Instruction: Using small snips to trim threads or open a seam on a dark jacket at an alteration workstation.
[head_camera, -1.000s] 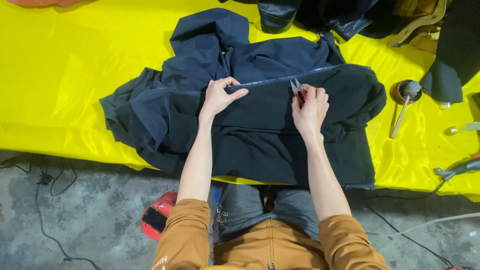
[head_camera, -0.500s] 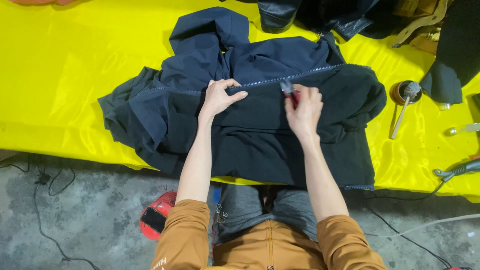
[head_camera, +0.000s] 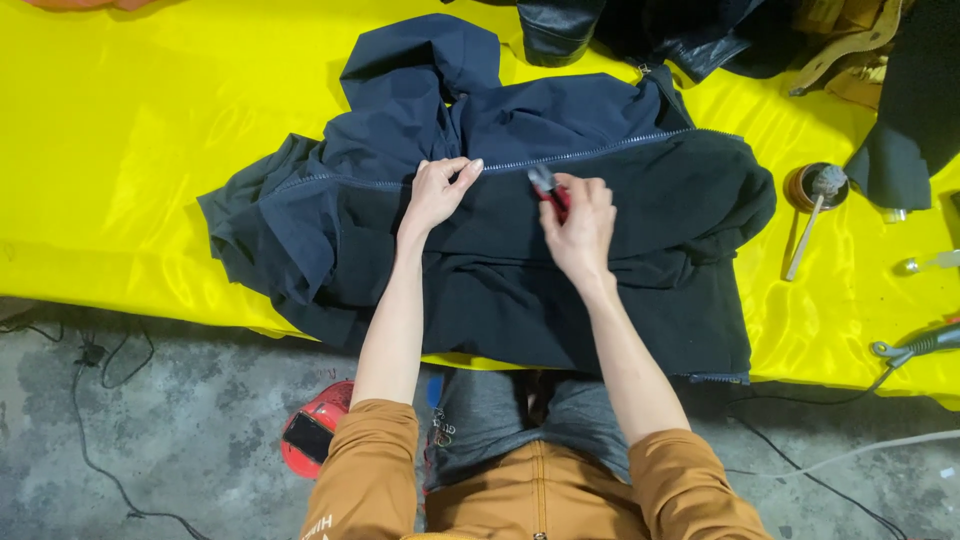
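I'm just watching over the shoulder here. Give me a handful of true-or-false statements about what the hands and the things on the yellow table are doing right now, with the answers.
1. The right hand holds a red-handled tool at the zipper of a dark jacket. True.
2. The left hand is off the jacket, resting on the yellow cover. False: it lies on the jacket, fingers at the zipper line.
3. The jacket lies spread on the yellow cover. True.
4. A brush with a wooden handle lies left of the jacket. False: it is on the right, leaning in a small round tin.
5. The red thing lies on the table. False: it is down on the floor.
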